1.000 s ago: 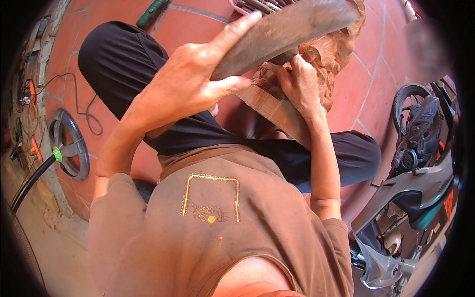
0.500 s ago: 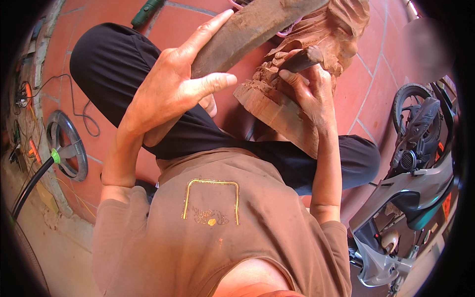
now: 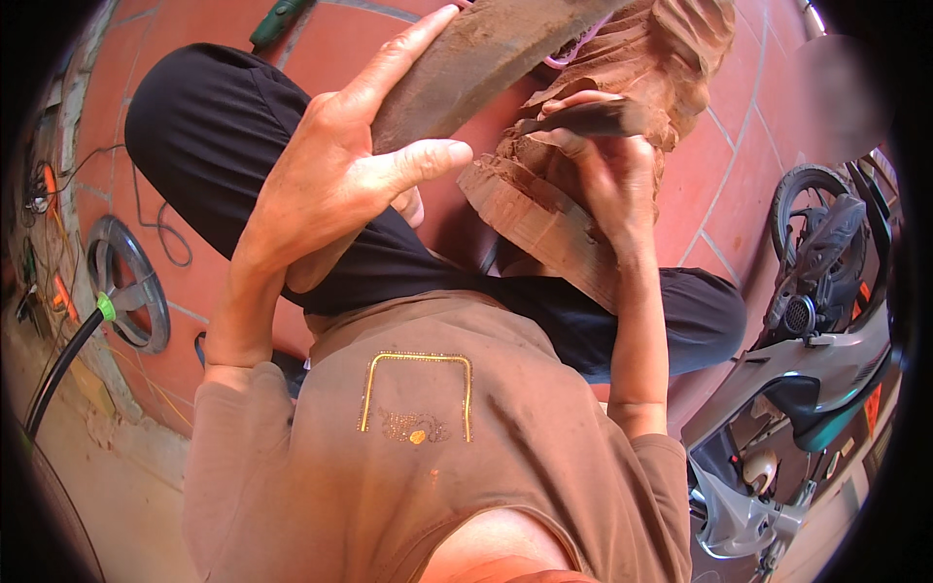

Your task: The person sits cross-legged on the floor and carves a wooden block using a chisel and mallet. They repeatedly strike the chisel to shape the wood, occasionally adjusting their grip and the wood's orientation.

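My left hand (image 3: 335,185) is around a thick, dusty wooden club (image 3: 466,73), which slants up to the right. Its index finger stretches along the club's edge and the thumb sticks out; the other fingers are mostly hidden. My right hand (image 3: 617,180) grips a chisel by its dark, worn handle (image 3: 603,119), lying nearly level. The chisel's cutting end cannot be made out. Under that hand leans a reddish-brown wood carving (image 3: 671,53), with flowing folds at its far part and a plain block base (image 3: 544,223) close to my legs.
I sit on red floor tiles (image 3: 729,185) with my knees apart. A motorbike (image 3: 826,340) stands at the right. On the left are a grey wheel-like disc (image 3: 131,282), a black hose (image 3: 63,374) and cables. A green tool (image 3: 277,24) lies at the far left.
My right hand has turned, and the chisel's handle has swung flatter with its butt to the right. The club and my left hand have barely shifted.
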Motion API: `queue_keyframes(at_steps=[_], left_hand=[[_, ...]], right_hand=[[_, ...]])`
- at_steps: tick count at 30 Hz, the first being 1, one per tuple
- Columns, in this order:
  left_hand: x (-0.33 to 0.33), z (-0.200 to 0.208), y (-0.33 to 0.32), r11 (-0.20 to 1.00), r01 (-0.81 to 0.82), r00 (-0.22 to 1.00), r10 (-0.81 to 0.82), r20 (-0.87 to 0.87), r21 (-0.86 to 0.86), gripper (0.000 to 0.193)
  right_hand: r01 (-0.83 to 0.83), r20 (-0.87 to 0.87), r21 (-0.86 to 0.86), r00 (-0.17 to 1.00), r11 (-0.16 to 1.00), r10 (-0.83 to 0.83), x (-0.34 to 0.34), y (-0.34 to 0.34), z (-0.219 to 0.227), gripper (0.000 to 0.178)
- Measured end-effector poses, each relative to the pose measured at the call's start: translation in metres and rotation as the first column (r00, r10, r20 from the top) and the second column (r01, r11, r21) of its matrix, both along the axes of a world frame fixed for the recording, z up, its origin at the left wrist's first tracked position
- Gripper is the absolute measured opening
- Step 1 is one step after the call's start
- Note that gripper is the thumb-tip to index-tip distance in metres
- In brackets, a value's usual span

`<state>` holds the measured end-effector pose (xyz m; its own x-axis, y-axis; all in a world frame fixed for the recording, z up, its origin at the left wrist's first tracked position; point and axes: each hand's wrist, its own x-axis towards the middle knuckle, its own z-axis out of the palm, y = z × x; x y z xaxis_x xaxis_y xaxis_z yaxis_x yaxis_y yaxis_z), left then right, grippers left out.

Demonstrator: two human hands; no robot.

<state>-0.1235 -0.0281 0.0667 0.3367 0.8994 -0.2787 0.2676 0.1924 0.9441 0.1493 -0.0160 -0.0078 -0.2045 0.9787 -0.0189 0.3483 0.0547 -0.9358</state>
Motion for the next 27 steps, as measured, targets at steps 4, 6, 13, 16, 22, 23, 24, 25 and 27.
queue_keyframes(at_steps=[4, 6, 13, 16, 22, 23, 24, 25, 27], left_hand=[[0.003, 0.004, 0.000, 0.997, -0.056, 0.998, 0.057, 0.016, -0.045, 0.085], [0.007, 0.017, -0.001, 0.999, -0.029, 1.000, 0.029, -0.010, 0.029, 0.086], [0.011, -0.022, -0.004, 0.970, -0.154, 0.988, 0.151, 0.027, 0.189, 0.084], [0.013, -0.020, -0.002, 0.972, -0.139, 0.989, 0.147, -0.029, 0.190, 0.085], [0.002, -0.016, 0.010, 0.982, -0.014, 0.987, 0.044, -0.153, 0.191, 0.088], [0.001, -0.019, 0.011, 0.978, -0.018, 0.989, 0.048, -0.143, 0.209, 0.089], [0.000, -0.023, 0.012, 0.974, -0.022, 0.990, 0.053, -0.133, 0.225, 0.089], [-0.001, -0.027, 0.013, 0.970, -0.027, 0.991, 0.058, -0.123, 0.241, 0.090], [-0.004, -0.033, 0.013, 0.964, -0.040, 0.990, 0.074, -0.121, 0.265, 0.090]], right_hand=[[-0.031, 0.000, -0.007, 1.000, 0.999, 0.031, 0.009, -0.001, 0.013, 0.020], [-0.115, 0.133, -0.008, 0.984, 0.993, 0.115, 0.012, -0.002, 0.012, 0.022], [-0.227, 0.308, 0.008, 0.927, 0.974, 0.213, 0.011, 0.010, 0.003, 0.021], [-0.295, 0.297, 0.095, 0.920, 0.951, 0.256, 0.007, 0.005, 0.009, 0.024], [-0.392, 0.329, 0.116, 0.882, 0.913, 0.337, 0.004, 0.001, 0.000, 0.032], [-0.354, 0.379, 0.121, 0.880, 0.927, 0.287, 0.010, 0.004, -0.006, 0.035], [-0.330, 0.366, 0.125, 0.892, 0.936, 0.266, 0.011, 0.008, -0.005, 0.035], [-0.306, 0.353, 0.128, 0.903, 0.943, 0.245, 0.011, 0.013, -0.001, 0.035], [-0.314, 0.281, 0.159, 0.923, 0.936, 0.262, 0.012, 0.026, 0.012, 0.033]])
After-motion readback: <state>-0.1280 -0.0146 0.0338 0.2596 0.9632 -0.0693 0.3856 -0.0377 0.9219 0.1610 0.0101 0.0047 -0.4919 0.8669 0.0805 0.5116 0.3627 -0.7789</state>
